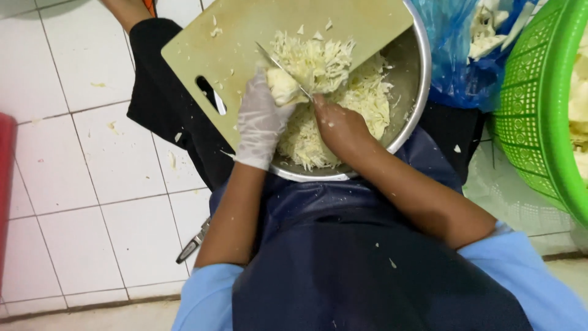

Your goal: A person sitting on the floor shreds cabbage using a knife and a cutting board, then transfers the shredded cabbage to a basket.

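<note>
A: Far left we've got a red object (6, 184) at the frame edge, can't tell what it is. White tiled floor (79, 202) around it, a few cabbage scraps on the tiles.

B: Next?

A: A dark-handled tool (193, 243) lies on the floor just beside our left arm. Above it, the pale cutting board (233, 43), tilted, its far end resting over the rim of the steel bowl (411, 92). Handle slot faces us.

B: Left hand?

A: Our left hand (260, 122) wears a thin translucent glove. Fingers curled around a chunk of cabbage (282, 86), pressing it onto the board's edge above the bowl.

B: And the knife?

A: The knife (283, 67) blade runs diagonally across the chunk, tip pointing up-left over the board. Our right hand (337, 122) is bare, clenched around the handle; handle itself is hidden under the fist.

B: Shreds?

A: A pile of shredded cabbage (361, 98) sits on the board by the blade and spills down into the bowl, under both hands. Bowl rests on our lap over a dark blue apron (343, 257).

B: Right side?

A: A blue plastic bag (459, 55) with pale cabbage pieces just beside the bowl, then a green plastic basket (545, 110) touching the bag, more pale pieces inside.
</note>
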